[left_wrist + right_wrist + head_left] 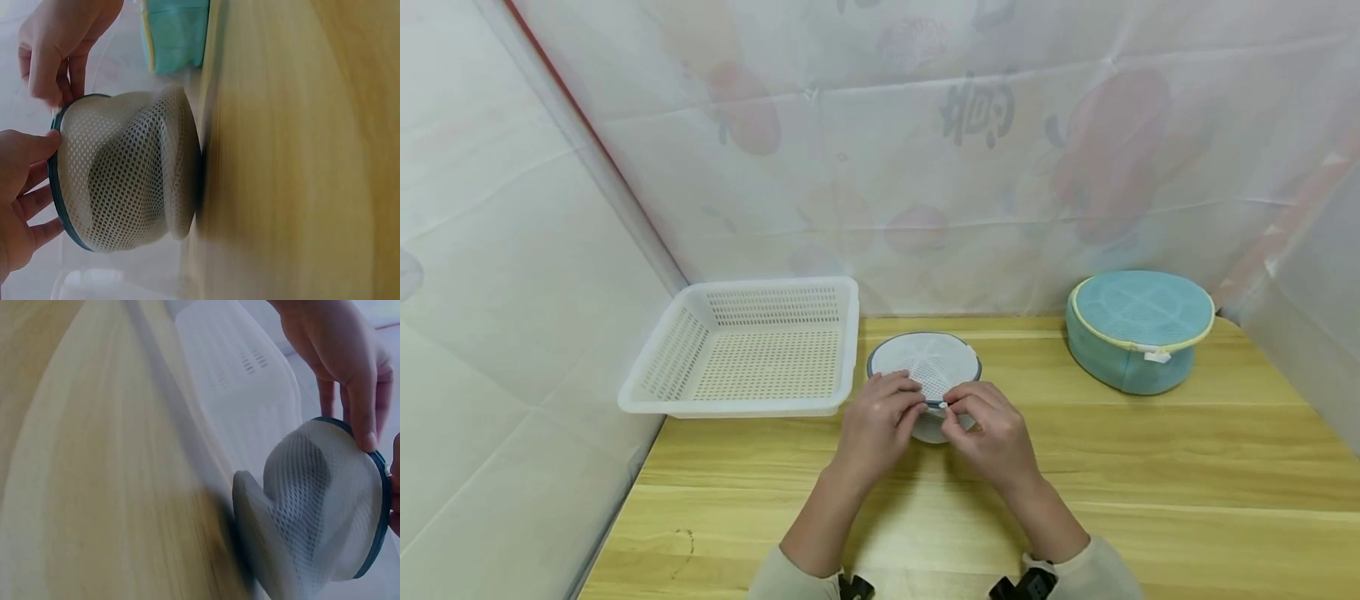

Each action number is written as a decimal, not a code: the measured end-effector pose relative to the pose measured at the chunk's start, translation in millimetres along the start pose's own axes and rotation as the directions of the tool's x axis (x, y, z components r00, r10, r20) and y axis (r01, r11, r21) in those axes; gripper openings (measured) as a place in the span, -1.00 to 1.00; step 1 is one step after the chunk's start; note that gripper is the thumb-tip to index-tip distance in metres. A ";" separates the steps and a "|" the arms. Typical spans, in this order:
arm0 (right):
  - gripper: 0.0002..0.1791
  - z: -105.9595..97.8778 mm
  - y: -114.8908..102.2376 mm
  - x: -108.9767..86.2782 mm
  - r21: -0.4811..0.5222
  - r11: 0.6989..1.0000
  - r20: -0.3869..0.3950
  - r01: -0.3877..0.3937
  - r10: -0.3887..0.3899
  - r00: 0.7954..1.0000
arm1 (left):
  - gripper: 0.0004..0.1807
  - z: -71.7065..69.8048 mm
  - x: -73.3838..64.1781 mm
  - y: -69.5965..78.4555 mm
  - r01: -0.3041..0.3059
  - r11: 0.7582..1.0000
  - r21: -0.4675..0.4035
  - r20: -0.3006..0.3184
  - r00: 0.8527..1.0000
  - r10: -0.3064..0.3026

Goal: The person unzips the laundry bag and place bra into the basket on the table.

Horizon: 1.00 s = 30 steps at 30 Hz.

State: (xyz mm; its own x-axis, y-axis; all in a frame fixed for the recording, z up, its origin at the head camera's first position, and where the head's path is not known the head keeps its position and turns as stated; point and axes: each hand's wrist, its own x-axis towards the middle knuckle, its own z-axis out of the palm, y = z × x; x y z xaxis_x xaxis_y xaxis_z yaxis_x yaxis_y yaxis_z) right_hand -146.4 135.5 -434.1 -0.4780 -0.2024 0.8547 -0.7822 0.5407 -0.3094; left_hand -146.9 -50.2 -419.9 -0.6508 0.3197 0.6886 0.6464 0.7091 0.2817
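Two pinch grips: left hand (874, 427) on the rim (379, 534) of the mesh laundry bag (925, 352), right hand (996, 429) on its white zip tab (943, 405); keeping the rim taut should ease sliding.

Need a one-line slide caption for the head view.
Left hand and right hand hold the dark rim of a white mesh bag, between a white basket and a teal mesh bag.

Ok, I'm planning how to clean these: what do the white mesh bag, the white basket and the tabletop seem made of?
White mesh bag: soft matte fabric, probably synthetic; it shows small holes and crumpled sides.
White basket: likely moulded plastic with a slight sheen, judging by its rounded rim and regular slots.
Tabletop: wood or wood-look laminate, smooth; the grain shows but doesn't settle which.
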 end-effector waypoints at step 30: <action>-0.89 2.4 2.4 -1.7 0.029 0.999 -0.049 0.014 -0.013 0.999 | -0.87 -1.2 2.7 1.6 -0.066 0.996 0.067 0.029 0.998 0.064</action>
State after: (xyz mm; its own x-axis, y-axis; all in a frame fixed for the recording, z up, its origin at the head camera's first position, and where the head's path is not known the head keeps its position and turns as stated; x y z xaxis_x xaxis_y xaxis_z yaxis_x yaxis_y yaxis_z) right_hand -148.4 135.2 -437.3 -0.4481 -0.1692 0.8778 -0.8001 0.5140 -0.3093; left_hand -147.2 -49.0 -416.8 -0.6194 0.3828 0.6854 0.6597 0.7271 0.1901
